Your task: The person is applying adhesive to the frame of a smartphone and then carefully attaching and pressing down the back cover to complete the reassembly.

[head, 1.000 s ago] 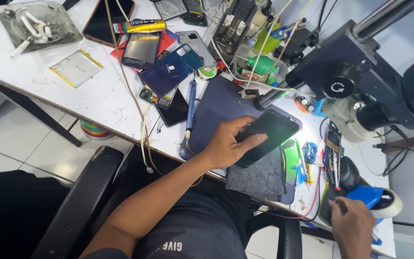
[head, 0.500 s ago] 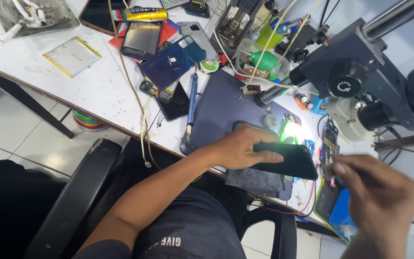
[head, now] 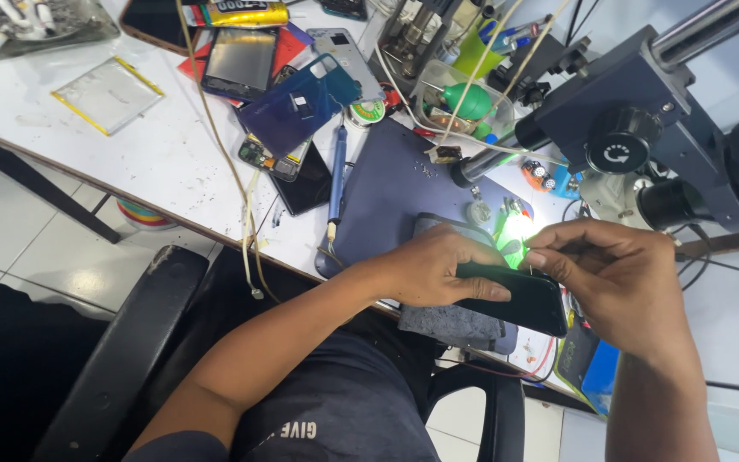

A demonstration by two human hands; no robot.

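Item: clear tub holding a green bulb-shaped thing. Item: dark phone, lying on a grey cloth at the table's near edge; I see little free room around it. My left hand is clamped on the phone; my right hand has its fingertips pinched together at the phone's top edge.

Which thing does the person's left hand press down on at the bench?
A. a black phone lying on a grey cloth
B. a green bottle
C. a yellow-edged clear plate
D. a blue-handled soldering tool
A: the left hand lies flat over the black phone, which rests on the grey cloth, while the right hand pinches at the phone's upper edge.
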